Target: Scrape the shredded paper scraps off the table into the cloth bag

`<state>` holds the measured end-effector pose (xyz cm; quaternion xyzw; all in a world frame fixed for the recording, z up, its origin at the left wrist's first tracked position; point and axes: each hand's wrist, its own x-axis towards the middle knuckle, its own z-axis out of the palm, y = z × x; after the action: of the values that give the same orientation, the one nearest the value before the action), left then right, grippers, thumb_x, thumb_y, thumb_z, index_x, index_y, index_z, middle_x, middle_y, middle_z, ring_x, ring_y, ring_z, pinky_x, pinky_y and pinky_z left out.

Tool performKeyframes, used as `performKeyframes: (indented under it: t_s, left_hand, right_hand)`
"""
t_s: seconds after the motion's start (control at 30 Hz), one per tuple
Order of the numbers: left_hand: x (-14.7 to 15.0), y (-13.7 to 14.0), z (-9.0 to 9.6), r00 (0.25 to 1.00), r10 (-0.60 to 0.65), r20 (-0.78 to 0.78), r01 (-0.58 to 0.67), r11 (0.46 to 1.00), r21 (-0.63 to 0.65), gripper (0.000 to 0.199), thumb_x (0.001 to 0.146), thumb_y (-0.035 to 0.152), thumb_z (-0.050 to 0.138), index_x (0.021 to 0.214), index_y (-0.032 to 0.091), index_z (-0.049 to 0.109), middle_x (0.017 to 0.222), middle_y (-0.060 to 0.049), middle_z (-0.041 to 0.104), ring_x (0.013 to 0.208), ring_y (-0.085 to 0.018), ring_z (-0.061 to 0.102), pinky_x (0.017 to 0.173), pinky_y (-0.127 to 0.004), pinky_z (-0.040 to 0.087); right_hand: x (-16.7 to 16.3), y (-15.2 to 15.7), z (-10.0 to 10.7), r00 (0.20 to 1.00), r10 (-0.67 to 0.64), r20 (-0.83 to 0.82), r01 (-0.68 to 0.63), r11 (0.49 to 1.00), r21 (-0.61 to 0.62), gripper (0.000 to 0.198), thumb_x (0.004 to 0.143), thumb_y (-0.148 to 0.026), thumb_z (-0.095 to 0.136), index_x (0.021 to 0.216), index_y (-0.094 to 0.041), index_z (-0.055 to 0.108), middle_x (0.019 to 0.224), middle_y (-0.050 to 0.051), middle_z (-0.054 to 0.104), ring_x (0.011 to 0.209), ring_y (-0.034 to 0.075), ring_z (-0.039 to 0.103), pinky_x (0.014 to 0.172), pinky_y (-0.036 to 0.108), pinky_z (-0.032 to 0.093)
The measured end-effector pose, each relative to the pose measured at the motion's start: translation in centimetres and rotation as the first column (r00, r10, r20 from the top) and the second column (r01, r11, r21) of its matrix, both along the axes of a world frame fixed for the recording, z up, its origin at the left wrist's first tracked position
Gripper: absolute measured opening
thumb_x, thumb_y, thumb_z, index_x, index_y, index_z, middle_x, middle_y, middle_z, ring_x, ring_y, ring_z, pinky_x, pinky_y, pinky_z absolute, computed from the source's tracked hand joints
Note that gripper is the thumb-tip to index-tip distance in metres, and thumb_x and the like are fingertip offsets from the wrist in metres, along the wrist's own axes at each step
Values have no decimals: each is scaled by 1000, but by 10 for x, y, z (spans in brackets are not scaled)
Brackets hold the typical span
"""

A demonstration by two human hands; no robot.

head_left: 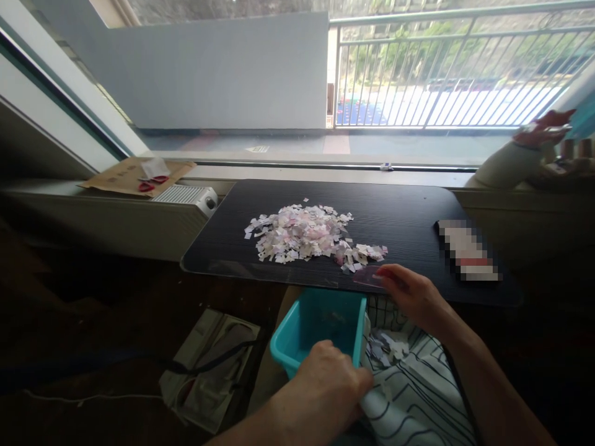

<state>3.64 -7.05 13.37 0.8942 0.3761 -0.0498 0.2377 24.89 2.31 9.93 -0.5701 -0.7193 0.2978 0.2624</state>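
Observation:
A loose pile of small white and pinkish paper scraps (302,234) lies on the dark table (400,207), with a smaller trail at its right front. My right hand (416,297) pinches a thin, see-through pinkish plastic piece (367,276) flat against the front edge, beside that trail. Below the edge, a turquoise bin (290,339) stands tilted at my lap. My left hand (325,381) is closed at its near right rim, fingertips partly hidden, next to a striped cloth (418,396). More paper scraps (388,347) rest on the cloth.
A blurred-out phone-like object (468,251) lies on the table's right side. Red-handled scissors (153,183) and brown paper (116,176) sit on the left sill. A pale box (211,371) with a strap is on the floor. A railing (446,74) shows beyond the window.

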Motion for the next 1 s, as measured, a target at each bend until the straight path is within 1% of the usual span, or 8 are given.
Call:
performKeyframes:
  t_s: [0.07,0.2,0.33,0.53,0.6,0.8,0.9,1.0]
  left_hand:
    - [0,4,-3,1000,-13,22,13,1000,-4,15,83,32,68,77,20,61,68,-1,67,64,-23,65,63,-31,40]
    - [1,16,-9,998,-58,36,58,998,-5,19,86,36,65,76,20,62,67,-1,67,62,-22,65,63,-31,41]
    - [3,25,-12,995,-85,48,85,996,0,19,86,35,64,75,19,63,65,-2,67,60,-22,65,64,-31,42]
    - [4,31,-12,993,-112,24,113,993,-40,16,84,33,65,77,19,62,65,-2,67,61,-22,64,65,-30,42]
    - [4,32,-13,992,-121,17,122,991,-54,14,84,31,65,78,19,62,66,-2,67,61,-21,64,66,-30,42]
    - [5,32,-10,993,-115,7,115,992,-60,18,85,34,64,77,18,62,64,-3,67,60,-21,64,65,-31,43]
    - [4,32,-6,991,-131,-25,129,989,-73,16,85,32,64,78,18,62,67,-3,67,62,-22,65,64,-30,43]
    - [3,32,-4,993,-119,-26,117,991,-63,14,85,30,65,78,18,62,68,-3,68,63,-22,65,65,-30,43]
  right_hand:
    - [1,1,-2,998,-51,20,51,999,1,26,89,-38,50,101,-21,64,88,3,70,73,16,63,67,25,48]
    - [-2,6,-3,1000,15,9,-14,999,-46,25,89,-38,50,99,-21,65,86,3,70,72,16,64,65,25,49]
    - [-7,15,-2,999,-49,-3,50,998,35,25,89,-36,50,102,-21,65,95,5,71,81,18,66,72,27,51]
    - [-9,14,5,998,58,19,-59,998,25,22,90,-31,48,100,-22,66,92,4,71,77,17,65,71,26,51]
    - [-9,13,7,998,69,12,-69,997,17,21,91,-31,48,100,-22,65,92,3,71,78,17,65,71,25,51]
    - [-15,18,9,997,65,33,-67,995,72,21,92,-29,47,101,-21,64,95,4,69,80,16,64,72,25,49]
    - [-16,16,10,991,124,50,-126,992,32,20,92,-28,47,101,-21,64,93,3,69,78,15,64,71,24,48]
    - [-14,14,10,992,124,35,-125,992,18,21,92,-30,47,102,-22,64,92,2,70,77,15,65,69,24,49]
